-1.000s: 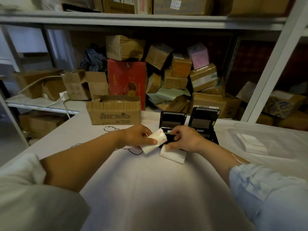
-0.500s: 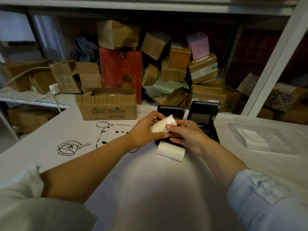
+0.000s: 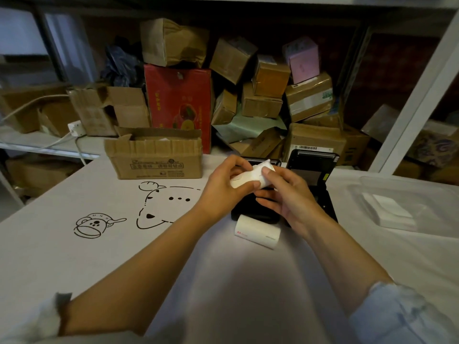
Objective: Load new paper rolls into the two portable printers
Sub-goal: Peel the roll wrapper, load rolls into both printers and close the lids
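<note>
A white wrapped paper roll (image 3: 249,177) is held in the air between both hands, above the left printer. My left hand (image 3: 223,184) grips its left end and my right hand (image 3: 285,194) pinches its right end with thumb and fingers. Two black portable printers stand side by side on the table with their lids up: the left printer (image 3: 255,214) is mostly hidden under my hands, the right printer (image 3: 310,170) shows its open lid. A second white paper roll (image 3: 258,232) lies on the table just in front of the left printer.
An open cardboard box (image 3: 154,160) stands at the back left of the white table (image 3: 124,244), which bears cartoon drawings. A clear plastic tray (image 3: 409,207) with white paper lies at the right. Stacked cartons (image 3: 273,95) fill the shelf behind. A white shelf post (image 3: 417,100) rises right.
Both hands have lifted the paper roll up off the table to above the left printer and now work at its right end. The other roll stays on the table.
</note>
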A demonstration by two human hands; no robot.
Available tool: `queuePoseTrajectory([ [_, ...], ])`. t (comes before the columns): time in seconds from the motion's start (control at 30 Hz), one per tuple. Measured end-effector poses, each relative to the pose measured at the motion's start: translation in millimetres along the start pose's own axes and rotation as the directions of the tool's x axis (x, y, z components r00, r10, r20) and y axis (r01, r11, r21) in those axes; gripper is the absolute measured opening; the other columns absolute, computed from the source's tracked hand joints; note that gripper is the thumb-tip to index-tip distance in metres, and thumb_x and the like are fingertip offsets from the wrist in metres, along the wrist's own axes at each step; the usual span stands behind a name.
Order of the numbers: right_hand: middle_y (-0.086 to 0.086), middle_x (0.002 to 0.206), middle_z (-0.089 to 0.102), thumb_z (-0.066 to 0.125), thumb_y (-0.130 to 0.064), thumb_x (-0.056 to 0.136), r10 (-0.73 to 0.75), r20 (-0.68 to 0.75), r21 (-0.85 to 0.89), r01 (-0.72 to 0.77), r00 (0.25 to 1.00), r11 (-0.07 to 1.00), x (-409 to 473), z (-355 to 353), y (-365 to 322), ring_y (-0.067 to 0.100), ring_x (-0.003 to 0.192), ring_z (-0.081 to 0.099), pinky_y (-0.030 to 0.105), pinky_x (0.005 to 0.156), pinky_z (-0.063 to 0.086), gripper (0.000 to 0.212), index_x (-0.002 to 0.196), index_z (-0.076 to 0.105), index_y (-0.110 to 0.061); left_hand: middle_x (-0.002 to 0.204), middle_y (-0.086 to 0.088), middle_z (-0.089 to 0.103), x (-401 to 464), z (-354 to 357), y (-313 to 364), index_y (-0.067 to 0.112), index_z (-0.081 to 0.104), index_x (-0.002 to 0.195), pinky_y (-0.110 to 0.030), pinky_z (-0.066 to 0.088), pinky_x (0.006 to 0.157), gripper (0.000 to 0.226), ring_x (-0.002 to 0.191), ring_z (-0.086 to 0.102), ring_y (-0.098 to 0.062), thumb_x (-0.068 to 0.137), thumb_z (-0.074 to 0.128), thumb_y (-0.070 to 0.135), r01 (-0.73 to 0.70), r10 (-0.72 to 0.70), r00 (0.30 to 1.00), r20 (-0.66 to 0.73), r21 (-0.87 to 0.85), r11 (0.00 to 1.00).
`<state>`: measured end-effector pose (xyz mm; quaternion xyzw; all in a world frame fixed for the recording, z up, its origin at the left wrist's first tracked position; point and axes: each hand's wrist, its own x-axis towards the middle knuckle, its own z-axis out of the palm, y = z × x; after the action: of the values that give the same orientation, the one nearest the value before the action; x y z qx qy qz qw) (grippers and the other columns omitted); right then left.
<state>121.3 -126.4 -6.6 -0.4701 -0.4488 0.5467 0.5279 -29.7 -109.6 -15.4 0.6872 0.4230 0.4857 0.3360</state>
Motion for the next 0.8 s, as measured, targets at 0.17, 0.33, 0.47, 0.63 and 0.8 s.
queuePoseTrajectory([
  [0.17, 0.005, 0.101, 0.073, 0.062, -0.026, 0.091, -0.029, -0.021, 0.086, 0.031, 0.999, 0.996, -4, -6, 12, 0.019, 0.090, 0.072, 0.030, 0.078, 0.059, 0.032, 0.122, 0.059, -0.019, 0.104, 0.015, 0.063, -2, 5, -10, 0.025, 0.062, 0.102, -0.031, 0.053, 0.085, 0.023, 0.104, 0.057, -0.004, 0.082, 0.071, 0.020, -0.066, 0.069, 0.997, -0.044, 0.054, 0.996],
  [0.33, 0.006, 0.104, 0.073, 0.062, -0.028, 0.090, -0.056, -0.070, 0.148, 0.066, 0.996, 0.987, -1, -5, 23, 0.019, 0.091, 0.072, 0.029, 0.076, 0.058, 0.030, 0.118, 0.062, -0.017, 0.112, 0.014, 0.065, 0, 13, -17, 0.026, 0.069, 0.104, -0.021, 0.049, 0.087, 0.023, 0.109, 0.057, -0.003, 0.082, 0.070, 0.019, -0.122, 0.127, 0.985, -0.116, 0.056, 0.991],
  [0.47, 0.004, 0.098, 0.074, 0.063, -0.029, 0.090, -0.082, -0.066, 0.004, 0.082, 0.994, 0.997, 9, -7, 19, 0.016, 0.089, 0.072, 0.027, 0.075, 0.057, 0.032, 0.119, 0.061, -0.016, 0.114, 0.012, 0.066, 5, 16, -23, 0.026, 0.070, 0.093, -0.029, 0.049, 0.093, 0.014, 0.110, 0.057, -0.004, 0.082, 0.070, 0.018, -0.134, 0.146, 0.977, -0.156, 0.081, 0.988],
  [0.63, 0.003, 0.092, 0.075, 0.066, -0.031, 0.087, -0.099, -0.062, -0.078, 0.094, 0.993, 0.992, 9, -17, 7, 0.016, 0.086, 0.072, 0.024, 0.073, 0.058, 0.032, 0.114, 0.065, -0.014, 0.111, 0.013, 0.067, 10, 14, -12, 0.026, 0.068, 0.081, -0.019, 0.045, 0.095, 0.013, 0.109, 0.057, 0.000, 0.080, 0.071, 0.013, -0.245, 0.265, 0.959, -0.098, 0.178, 0.953],
  [0.8, 0.005, 0.089, 0.075, 0.069, -0.032, 0.083, -0.058, -0.077, -0.066, 0.053, 0.995, 0.996, 5, -18, -2, 0.017, 0.083, 0.073, 0.024, 0.072, 0.059, 0.033, 0.109, 0.066, -0.012, 0.086, 0.020, 0.066, 12, 10, -3, 0.032, 0.063, 0.075, -0.018, 0.049, 0.083, 0.019, 0.090, 0.062, 0.001, 0.082, 0.069, 0.016, -0.173, 0.183, 0.981, -0.057, 0.145, 0.974],
])
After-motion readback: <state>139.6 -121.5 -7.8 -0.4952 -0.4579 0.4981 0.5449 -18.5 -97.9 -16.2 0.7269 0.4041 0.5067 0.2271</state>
